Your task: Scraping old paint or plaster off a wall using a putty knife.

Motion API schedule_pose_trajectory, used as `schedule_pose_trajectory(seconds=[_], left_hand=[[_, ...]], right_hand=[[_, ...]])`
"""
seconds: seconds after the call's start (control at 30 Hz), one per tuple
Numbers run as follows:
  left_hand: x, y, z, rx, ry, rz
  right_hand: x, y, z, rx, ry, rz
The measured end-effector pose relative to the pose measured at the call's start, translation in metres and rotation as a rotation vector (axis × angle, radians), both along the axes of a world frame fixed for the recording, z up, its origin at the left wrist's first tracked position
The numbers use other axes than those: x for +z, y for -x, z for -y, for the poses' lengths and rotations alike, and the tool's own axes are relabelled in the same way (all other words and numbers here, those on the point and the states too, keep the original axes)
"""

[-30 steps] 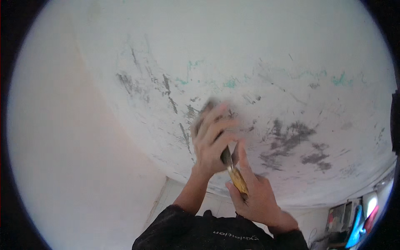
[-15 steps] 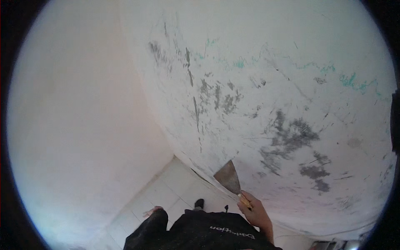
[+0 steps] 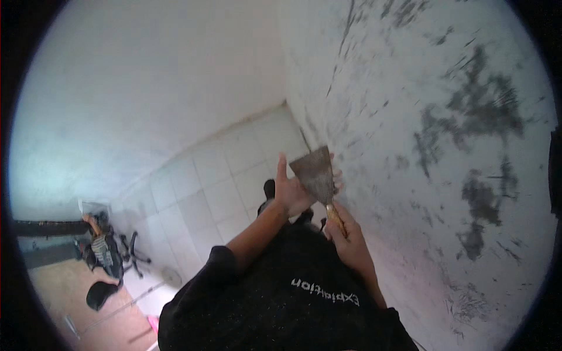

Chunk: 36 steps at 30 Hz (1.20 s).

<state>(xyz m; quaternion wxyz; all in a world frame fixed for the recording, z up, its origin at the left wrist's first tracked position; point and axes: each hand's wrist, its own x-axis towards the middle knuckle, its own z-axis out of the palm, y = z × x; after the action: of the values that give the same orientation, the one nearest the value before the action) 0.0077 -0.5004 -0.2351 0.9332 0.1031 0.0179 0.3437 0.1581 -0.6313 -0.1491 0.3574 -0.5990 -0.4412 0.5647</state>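
Observation:
My right hand [image 3: 353, 241] grips the wooden handle of a wide scraper [image 3: 316, 172], its worn metal blade pointing up and away from me. Behind that blade is my left hand [image 3: 293, 196], open, with the thumb raised and fingers spread; part of the palm is hidden by the metal. Whether the blade touches the palm I cannot tell. To the right stands a white wall [image 3: 404, 193] with dark grey bare patches and scratches.
A plain pale wall [image 3: 193, 70] meets the scratched wall at a corner ahead. Light tiles [image 3: 216, 199] cover the floor. At far left, a person [image 3: 104, 248] in a striped top sits by a dark desk edge [image 3: 50, 229], near a wheeled chair base [image 3: 134, 254].
The scraper has moved away from the scratched wall to in front of my body. My left hand has come up from the lower left to behind the blade. The view has turned left.

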Motion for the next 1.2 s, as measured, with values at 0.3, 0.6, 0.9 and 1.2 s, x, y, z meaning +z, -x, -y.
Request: schedule_pose_trajectory(seconds=[0.3, 0.6, 0.9, 1.2], left_hand=[[0.032, 0.069, 0.042, 0.496, 0.269, -0.12], [0.032, 0.115, 0.045, 0.611, 0.326, -0.145], [0.019, 0.141, 0.043, 0.647, 0.418, -0.199], [0.021, 0.172, 0.009, 0.592, 0.303, -0.192]], right_hand=[[0.077, -0.022, 0.009, -0.019, -0.569, -0.034], [0.165, -0.008, 0.017, 0.154, -0.089, -0.888], [0.144, 0.059, -0.02, 0.201, -0.448, -1.129], [0.183, 0.081, -0.022, 0.237, -0.12, -0.802]])
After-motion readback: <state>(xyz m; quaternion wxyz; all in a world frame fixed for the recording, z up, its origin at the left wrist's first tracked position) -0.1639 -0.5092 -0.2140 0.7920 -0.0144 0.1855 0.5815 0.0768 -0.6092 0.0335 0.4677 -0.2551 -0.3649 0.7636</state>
